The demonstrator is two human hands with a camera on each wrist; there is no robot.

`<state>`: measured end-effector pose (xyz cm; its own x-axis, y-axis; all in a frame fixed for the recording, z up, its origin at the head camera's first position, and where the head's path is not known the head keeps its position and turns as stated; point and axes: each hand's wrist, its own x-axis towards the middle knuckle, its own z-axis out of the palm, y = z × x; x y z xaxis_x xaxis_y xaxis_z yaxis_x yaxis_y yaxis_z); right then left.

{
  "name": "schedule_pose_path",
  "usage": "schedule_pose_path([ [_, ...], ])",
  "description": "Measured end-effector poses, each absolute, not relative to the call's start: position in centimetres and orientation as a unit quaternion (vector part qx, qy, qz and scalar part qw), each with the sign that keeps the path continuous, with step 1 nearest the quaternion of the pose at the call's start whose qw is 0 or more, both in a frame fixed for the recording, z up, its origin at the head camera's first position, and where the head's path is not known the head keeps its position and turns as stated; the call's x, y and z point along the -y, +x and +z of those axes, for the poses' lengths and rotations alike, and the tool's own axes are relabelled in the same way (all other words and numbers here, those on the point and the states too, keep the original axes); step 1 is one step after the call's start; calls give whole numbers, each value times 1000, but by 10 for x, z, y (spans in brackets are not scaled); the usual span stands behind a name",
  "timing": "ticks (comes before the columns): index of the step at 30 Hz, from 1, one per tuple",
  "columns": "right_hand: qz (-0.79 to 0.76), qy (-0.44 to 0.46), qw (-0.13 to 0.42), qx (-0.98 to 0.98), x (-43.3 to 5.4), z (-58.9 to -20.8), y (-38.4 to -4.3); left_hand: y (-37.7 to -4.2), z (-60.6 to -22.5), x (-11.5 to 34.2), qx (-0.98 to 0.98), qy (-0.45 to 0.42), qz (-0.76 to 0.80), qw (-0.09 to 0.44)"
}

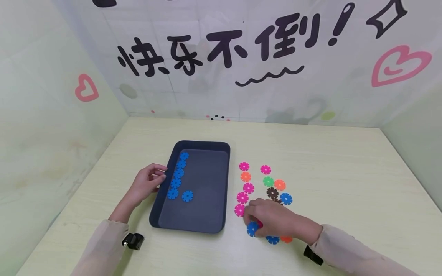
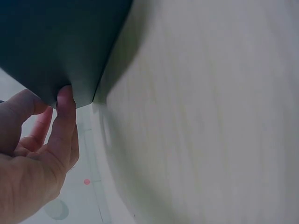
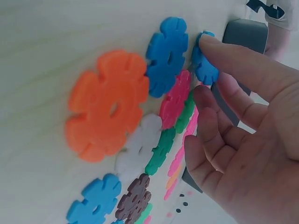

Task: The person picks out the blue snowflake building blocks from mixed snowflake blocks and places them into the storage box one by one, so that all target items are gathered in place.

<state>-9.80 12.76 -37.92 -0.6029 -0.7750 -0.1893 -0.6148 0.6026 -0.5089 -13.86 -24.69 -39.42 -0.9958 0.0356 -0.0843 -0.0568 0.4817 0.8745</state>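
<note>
In the head view my left hand is at the left wall of a dark rectangular tray, its fingertips gripping the rim. The left wrist view has one finger pressed to the tray's outer wall. Inside the tray, several blue notched flower discs form a column along the left side, with one more blue disc beside the lowest. Right of the tray, my right hand pinches a blue flower disc between thumb and fingers, low over the table. Part of the disc group is hidden beneath this hand.
Pink, orange, green and brown discs lie right of the tray. Another blue disc is among them. A white disc shows in the right wrist view. A printed backdrop rises behind the table.
</note>
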Motion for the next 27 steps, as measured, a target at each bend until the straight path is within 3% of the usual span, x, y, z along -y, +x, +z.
schedule_pose_path([
  [14,-268,-435,216,-832,-124,-366,-90,-138,-393,246,-859,-2,510,45],
  [27,-323,-453,180,-812,-74,-342,-122,-138,-391,245,-860,-9,507,49],
])
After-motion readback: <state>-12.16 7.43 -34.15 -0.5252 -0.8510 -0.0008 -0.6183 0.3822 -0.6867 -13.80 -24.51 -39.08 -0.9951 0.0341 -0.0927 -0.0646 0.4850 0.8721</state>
